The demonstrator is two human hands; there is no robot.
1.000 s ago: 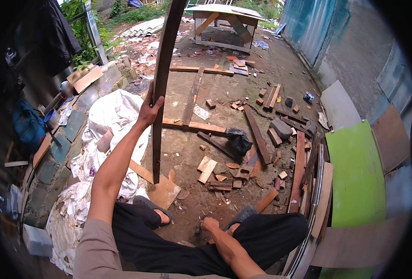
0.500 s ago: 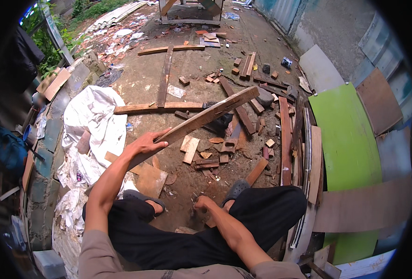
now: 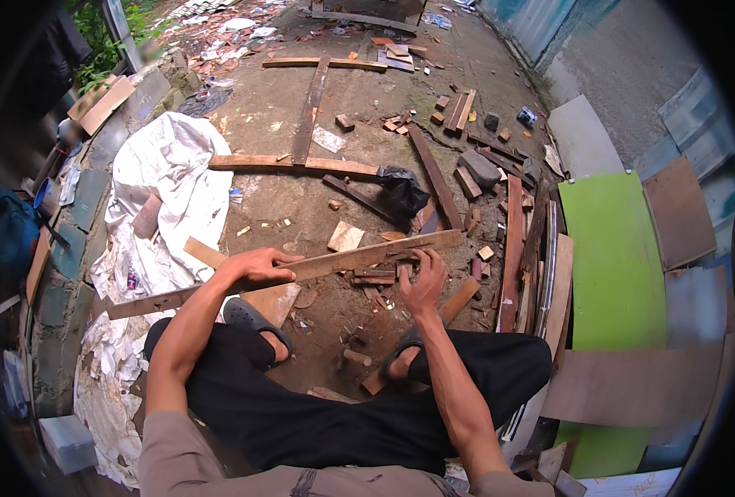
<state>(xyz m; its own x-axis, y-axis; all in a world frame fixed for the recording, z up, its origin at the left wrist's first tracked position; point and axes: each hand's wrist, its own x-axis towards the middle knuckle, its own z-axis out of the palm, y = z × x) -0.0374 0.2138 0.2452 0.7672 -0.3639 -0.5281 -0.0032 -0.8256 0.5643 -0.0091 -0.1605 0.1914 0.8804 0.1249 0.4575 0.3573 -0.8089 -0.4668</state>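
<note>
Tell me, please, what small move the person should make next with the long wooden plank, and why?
Probably lower the long brown wooden plank onto the small wood scraps beneath it. The left hand has a closed grip near its middle and the right hand meets it from below, so it lies nearly level, just above the dirt ground.

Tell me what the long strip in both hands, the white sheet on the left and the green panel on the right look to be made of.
The long strip, held by the left hand and right hand, looks like rough, unpainted wood: brown, weathered, grainy. The white sheet seems thin plastic or woven sacking, crumpled and creased. The green panel looks like board with a smooth, glossy painted or laminated face.
</note>
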